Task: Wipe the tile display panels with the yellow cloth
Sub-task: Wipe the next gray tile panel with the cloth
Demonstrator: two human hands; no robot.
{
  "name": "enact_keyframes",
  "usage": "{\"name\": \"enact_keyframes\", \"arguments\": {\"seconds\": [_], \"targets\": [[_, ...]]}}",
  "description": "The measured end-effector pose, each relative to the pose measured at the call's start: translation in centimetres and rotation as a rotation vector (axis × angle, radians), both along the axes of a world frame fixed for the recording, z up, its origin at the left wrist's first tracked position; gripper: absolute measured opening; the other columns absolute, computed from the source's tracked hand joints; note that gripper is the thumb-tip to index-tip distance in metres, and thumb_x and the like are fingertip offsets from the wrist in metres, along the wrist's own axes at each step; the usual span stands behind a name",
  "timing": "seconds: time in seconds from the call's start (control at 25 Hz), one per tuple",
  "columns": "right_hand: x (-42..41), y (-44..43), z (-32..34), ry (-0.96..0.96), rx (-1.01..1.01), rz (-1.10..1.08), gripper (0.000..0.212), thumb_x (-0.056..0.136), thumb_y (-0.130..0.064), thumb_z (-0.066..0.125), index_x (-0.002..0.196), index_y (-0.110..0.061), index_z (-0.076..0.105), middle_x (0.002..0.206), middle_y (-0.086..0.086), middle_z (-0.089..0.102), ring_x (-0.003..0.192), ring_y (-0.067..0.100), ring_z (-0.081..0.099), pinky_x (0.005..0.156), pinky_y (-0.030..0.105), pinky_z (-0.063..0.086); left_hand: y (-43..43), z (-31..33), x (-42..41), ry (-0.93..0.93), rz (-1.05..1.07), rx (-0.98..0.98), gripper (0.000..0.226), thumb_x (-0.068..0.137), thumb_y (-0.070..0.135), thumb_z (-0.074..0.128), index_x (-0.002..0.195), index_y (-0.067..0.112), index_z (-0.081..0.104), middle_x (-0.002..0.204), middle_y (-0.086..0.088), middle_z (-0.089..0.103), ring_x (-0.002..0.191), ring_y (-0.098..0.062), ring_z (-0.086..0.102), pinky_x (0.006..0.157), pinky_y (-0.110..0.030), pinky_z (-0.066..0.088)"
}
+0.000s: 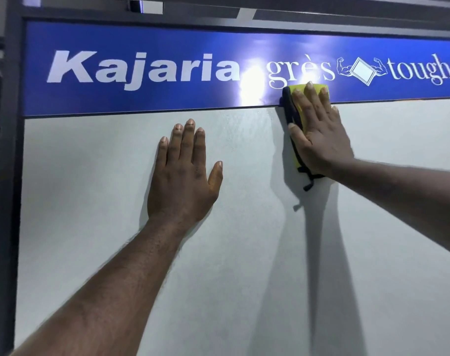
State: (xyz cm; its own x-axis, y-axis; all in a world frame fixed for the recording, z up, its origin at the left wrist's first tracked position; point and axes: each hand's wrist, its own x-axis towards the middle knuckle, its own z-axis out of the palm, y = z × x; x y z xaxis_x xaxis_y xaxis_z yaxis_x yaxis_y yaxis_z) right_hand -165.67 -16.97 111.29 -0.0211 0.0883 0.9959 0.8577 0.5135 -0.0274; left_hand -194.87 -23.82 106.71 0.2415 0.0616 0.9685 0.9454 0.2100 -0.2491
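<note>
A large pale grey tile display panel (103,201) fills the view, with a blue brand sign (141,37) across its top. My right hand (319,134) presses the yellow cloth (299,89) flat against the panel with straight fingers, right where the grey tile meets the sign. The cloth has a black edge and a black strap hanging below my palm; most of it is hidden under the hand. My left hand (185,173) lies flat on the grey tile to the left, fingers straight and pointing up, holding nothing.
A dark metal frame (8,176) runs down the panel's left side and along the top. A bright light glare (252,83) sits on the sign just left of the cloth. Both forearms cast shadows on the tile.
</note>
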Motion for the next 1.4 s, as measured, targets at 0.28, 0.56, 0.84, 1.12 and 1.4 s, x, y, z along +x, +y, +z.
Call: {"name": "enact_keyframes", "arguments": {"seconds": [0.28, 0.56, 0.84, 1.12, 1.4], "targets": [[2.4, 0.4, -1.7, -0.259, 0.04, -0.093, 0.079, 0.107, -0.064, 0.022, 0.171, -0.026, -0.004, 0.178, -0.003, -0.014, 0.163, 0.016, -0.015, 0.133, 0.048, 0.004, 0.1, 0.0, -0.1, -0.003, 0.022, -0.005, 0.076, 0.113, 0.056, 0.016, 0.173, 0.009, 0.015, 0.182, -0.013, 0.008, 0.168, -0.03, 0.01, 0.137, -0.05, 0.009], [0.6, 0.6, -3.1, -0.259, 0.055, -0.058, 0.069, 0.111, -0.056, 0.021, 0.171, -0.029, -0.001, 0.177, -0.011, -0.011, 0.162, 0.008, -0.013, 0.133, 0.039, 0.0, 0.2, 0.0, -0.3, 0.006, 0.01, 0.005, 0.076, 0.113, 0.055, 0.023, 0.173, 0.007, 0.018, 0.181, -0.014, 0.01, 0.168, -0.031, 0.011, 0.137, -0.05, 0.009], [0.0, 0.5, -1.0, -0.101, 0.016, -0.044, 0.065, 0.113, -0.048, 0.023, 0.171, -0.027, 0.003, 0.176, -0.013, -0.009, 0.163, 0.011, -0.01, 0.132, 0.036, -0.003, 0.2, -0.2, -0.2, 0.018, 0.012, 0.01, 0.076, 0.113, 0.055, 0.023, 0.172, 0.007, 0.018, 0.181, -0.015, 0.01, 0.168, -0.031, 0.012, 0.137, -0.05, 0.009], [2.7, 1.1, 0.0, 0.051, -0.053, -0.02, 0.066, 0.111, -0.046, 0.026, 0.171, -0.028, 0.004, 0.178, -0.009, -0.004, 0.164, 0.012, -0.007, 0.133, 0.041, 0.0, 0.3, -0.3, -0.3, 0.021, -0.003, 0.028, 0.078, 0.111, 0.056, 0.018, 0.172, 0.007, 0.02, 0.181, -0.016, 0.013, 0.167, -0.033, 0.014, 0.136, -0.051, 0.011], [5.1, 2.0, -1.6, 0.004, -0.024, -0.049, 0.066, 0.111, -0.046, 0.026, 0.171, -0.03, 0.004, 0.178, -0.01, -0.003, 0.163, 0.009, -0.008, 0.133, 0.039, 0.001, 0.4, -0.3, -0.5, 0.028, -0.014, 0.035, 0.078, 0.112, 0.056, 0.021, 0.172, 0.006, 0.021, 0.18, -0.017, 0.015, 0.167, -0.034, 0.015, 0.136, -0.052, 0.012]]}}
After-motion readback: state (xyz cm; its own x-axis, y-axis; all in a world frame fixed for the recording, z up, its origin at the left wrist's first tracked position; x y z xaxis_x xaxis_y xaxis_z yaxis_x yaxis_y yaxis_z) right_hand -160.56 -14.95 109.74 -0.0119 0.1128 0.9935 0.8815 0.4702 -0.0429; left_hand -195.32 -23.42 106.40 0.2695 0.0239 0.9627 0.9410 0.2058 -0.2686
